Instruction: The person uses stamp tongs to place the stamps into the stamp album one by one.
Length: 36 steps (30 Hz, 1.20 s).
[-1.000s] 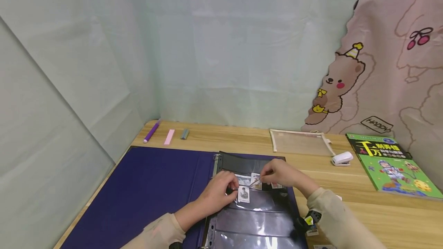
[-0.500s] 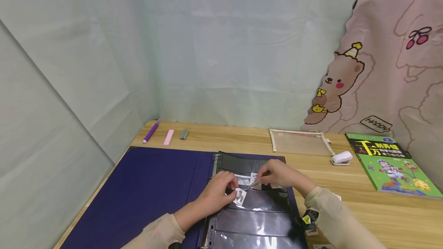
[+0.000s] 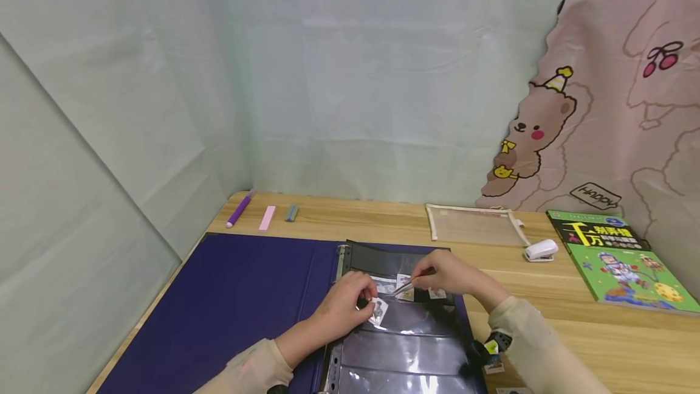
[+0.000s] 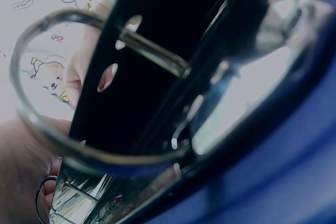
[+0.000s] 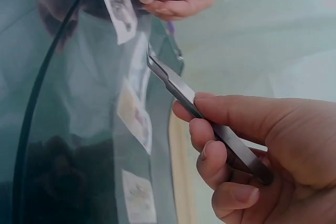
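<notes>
A binder-style stamp album lies spread out, its dark page (image 3: 401,351) of clear pocket strips on the right. My left hand (image 3: 344,304) pinches the edge of a clear pocket, its thumb and fingertip close beside a small stamp (image 3: 378,312) with a grey picture. That stamp (image 5: 119,13) lies tilted at the strip. With my right hand (image 3: 445,272) I grip metal tweezers (image 5: 184,98), their bent tips just apart from the stamp. Two more stamps, one pale yellow (image 5: 135,116), sit along the upper strip. In the left wrist view a metal binder ring (image 4: 100,156) fills the foreground.
The blue cover (image 3: 235,303) spreads to the left. Behind lie a purple pen (image 3: 239,208), a pink strip (image 3: 267,217), a small grey piece (image 3: 292,213) and a mesh pouch (image 3: 478,227). A white stapler (image 3: 540,250) and green book (image 3: 623,263) are at right; loose stamps (image 3: 494,365) lie beside the page.
The grey-picture stamp has turned from upright to tilted and shifted left toward my left fingers. The tweezers have drawn back slightly up and right from it. My left hand stays put.
</notes>
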Tool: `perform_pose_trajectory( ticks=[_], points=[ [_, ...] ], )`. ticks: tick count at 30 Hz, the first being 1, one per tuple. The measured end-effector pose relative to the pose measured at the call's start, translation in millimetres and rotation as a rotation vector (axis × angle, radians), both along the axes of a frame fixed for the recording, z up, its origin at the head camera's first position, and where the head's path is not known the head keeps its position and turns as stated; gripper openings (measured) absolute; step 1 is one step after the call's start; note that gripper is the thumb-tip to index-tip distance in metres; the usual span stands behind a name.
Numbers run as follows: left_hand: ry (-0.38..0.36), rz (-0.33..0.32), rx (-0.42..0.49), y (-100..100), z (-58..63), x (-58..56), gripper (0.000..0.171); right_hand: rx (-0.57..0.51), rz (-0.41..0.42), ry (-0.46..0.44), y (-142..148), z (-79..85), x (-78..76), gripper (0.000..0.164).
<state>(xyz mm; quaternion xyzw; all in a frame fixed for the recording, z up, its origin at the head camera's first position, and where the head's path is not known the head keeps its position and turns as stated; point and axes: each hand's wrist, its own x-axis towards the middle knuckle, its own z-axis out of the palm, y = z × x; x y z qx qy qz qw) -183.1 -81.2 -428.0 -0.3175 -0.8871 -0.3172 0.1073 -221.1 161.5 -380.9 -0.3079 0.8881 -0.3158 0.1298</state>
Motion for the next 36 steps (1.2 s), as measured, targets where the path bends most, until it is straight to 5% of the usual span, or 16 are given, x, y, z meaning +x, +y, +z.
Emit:
perform_pose_trajectory(
  ticks=[18, 36],
  points=[
    [0.077, -0.005, -0.098, -1.8, 2.3, -2.1, 0.014, -0.138, -0.121, 0.011, 66.7, 15.9, 30.4, 0.022],
    [0.139, -0.044, -0.191, -8.9, -0.7, -9.3, 0.016, -0.118, -0.248, 0.022, 119.9, 18.8, 63.1, 0.017]
  ],
)
